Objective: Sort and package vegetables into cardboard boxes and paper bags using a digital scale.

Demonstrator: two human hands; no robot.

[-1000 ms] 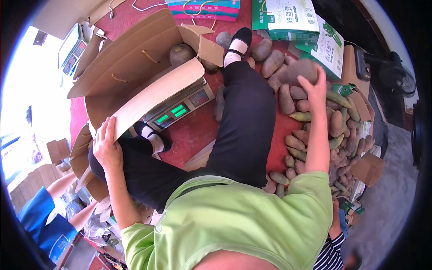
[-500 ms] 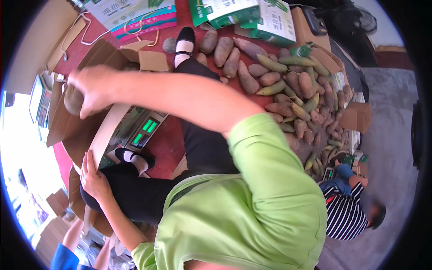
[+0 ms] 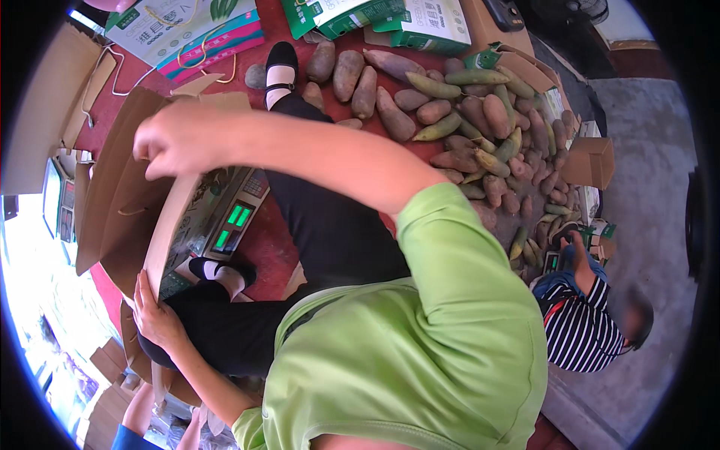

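At the left, my left hand (image 3: 157,319) holds the near edge of an open brown cardboard box (image 3: 124,187), fingers along its wall. My right arm reaches across to the left, with my right hand (image 3: 180,139) above the box opening. Its fingers are loosely bent, a small gap shows beside the thumb, and nothing is visible between them. The box's bottom is hidden from view. Just right of the box, partly behind its wall, stands a digital scale (image 3: 232,221) with green lit displays.
A large pile of long brown and green vegetables (image 3: 495,116) spreads across the red floor (image 3: 281,244). Printed cartons (image 3: 431,26) lie at the top, a pink-edged one (image 3: 187,45) farther left. Another person (image 3: 589,326) in stripes sits at right. Someone else's arms (image 3: 139,412) show lower left.
My right hand has moved right, toward me. The round brown vegetable that was in it is out of sight. My left hand stays on the box edge.
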